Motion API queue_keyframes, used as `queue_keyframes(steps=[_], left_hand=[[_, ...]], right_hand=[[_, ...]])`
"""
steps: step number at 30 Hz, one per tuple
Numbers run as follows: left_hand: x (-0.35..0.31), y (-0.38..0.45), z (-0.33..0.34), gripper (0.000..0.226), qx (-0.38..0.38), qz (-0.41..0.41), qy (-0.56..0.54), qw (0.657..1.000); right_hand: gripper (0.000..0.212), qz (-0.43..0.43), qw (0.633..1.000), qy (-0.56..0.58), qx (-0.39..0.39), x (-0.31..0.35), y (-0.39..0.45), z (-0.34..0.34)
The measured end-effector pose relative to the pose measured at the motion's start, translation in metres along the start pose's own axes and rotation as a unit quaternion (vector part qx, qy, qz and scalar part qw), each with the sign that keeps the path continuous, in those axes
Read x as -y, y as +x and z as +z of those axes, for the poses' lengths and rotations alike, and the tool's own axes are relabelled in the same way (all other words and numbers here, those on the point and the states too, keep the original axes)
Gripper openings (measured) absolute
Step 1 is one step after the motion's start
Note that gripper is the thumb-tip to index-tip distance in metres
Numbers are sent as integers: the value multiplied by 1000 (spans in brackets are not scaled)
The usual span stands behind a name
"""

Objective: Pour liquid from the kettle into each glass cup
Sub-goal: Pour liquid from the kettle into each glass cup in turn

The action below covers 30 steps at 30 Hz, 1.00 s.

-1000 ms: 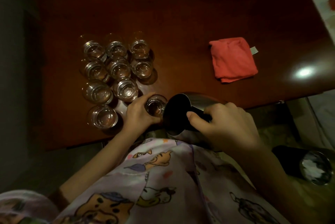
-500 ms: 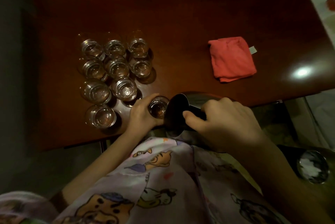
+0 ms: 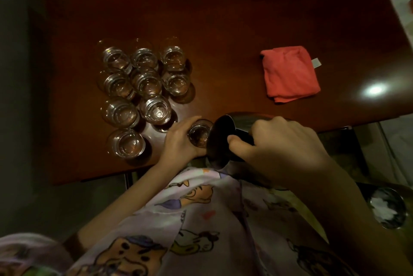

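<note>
Dim room, dark red-brown table [image 3: 245, 18] with one lamp glare toward its 3 o'clock edge; observer stands behind the seated person. Left hand [image 3: 178, 141] is wrapped around a small glass cup [image 3: 199, 133] at the near table edge, fingers curled about its side, presumably to steady it and keep it from sliding under the pour. Right hand [image 3: 283, 143] grips the dark handle of the metal kettle [image 3: 225, 139], thumb over the top; kettle is tipped hard toward 9 o'clock so its open mouth sits just beside the cup rim, touching or nearly so. Stream itself not resolvable in this light; the cup shows some liquid. Judgement: pour into this cup is under way, and holding mouth close to rim limits splashing. Outward at 10 to 11 o'clock from the hands, nine other glass cups [image 3: 145, 83] stand packed in rows, several touching, all seemingly holding clear liquid, likely grouped as finished. At 2 o'clock, well apart, a folded red cloth [image 3: 289, 73] lies flat, probably kept for spills. Off the table at 4 o'clock, a dark round container [image 3: 387, 208] with something white inside; contents unclear.
</note>
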<state>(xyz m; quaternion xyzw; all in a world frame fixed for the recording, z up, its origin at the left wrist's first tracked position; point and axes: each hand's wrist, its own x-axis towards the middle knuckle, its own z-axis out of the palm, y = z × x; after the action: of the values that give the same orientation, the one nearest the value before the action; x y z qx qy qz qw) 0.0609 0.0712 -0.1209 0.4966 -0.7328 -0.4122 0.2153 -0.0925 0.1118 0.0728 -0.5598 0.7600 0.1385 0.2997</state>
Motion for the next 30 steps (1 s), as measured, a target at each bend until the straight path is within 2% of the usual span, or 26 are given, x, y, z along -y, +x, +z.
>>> queue_keyframes(steps=[7, 19, 30], left_hand=[[9, 4, 7, 72, 14, -13, 14, 1000], [6, 1, 6, 73, -4, -20, 1, 1000], [5, 0, 4, 73, 10, -25, -14, 1000]], right_hand=[[46, 5, 1000, -14, 12, 2, 1, -6], [46, 14, 1000, -3, 16, 4, 0, -10], [48, 15, 1000, -14, -4, 4, -6, -8]])
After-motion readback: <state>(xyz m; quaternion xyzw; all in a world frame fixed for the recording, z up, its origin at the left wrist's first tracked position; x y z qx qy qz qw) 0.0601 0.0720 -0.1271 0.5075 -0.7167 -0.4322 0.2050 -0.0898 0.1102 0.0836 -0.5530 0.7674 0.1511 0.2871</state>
